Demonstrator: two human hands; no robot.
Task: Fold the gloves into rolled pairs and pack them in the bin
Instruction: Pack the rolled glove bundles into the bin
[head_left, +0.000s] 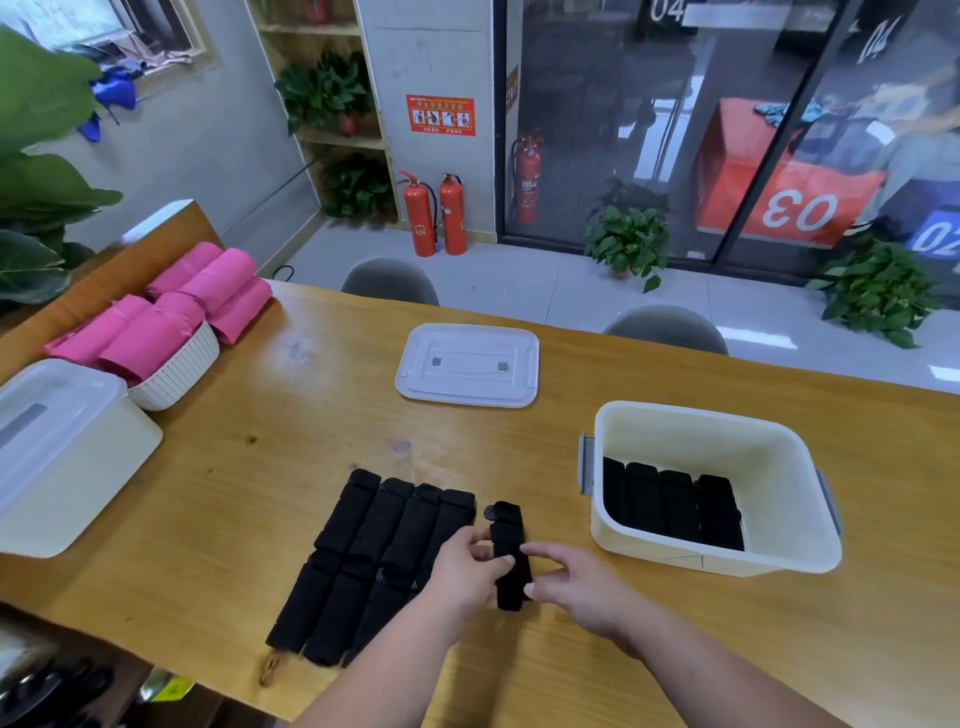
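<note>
Honey-coloured wooden tabletop (234, 467) fills my feed, with a glass-fronted room beyond it. Both hands meet on 1 black rolled glove pair (508, 525), which lies on the wood between the row of black gloves laid side by side (374, 545) and the cream plastic bin (696, 415). The left hand (462, 571) has its fingers (501, 563) curled over the roll's lower half, pinching it. The right hand (576, 587) touches the roll's right edge with loosely spread fingertips, not closed round it. 4 black rolls (670, 504) sit side by side in the bin, along its near side. I judge this pair's rolling to be nearly finished. Next I'd want a firm grip so it doesn't unwind. A short carry rightward would follow, setting it down in the bare space behind those 4.
</note>
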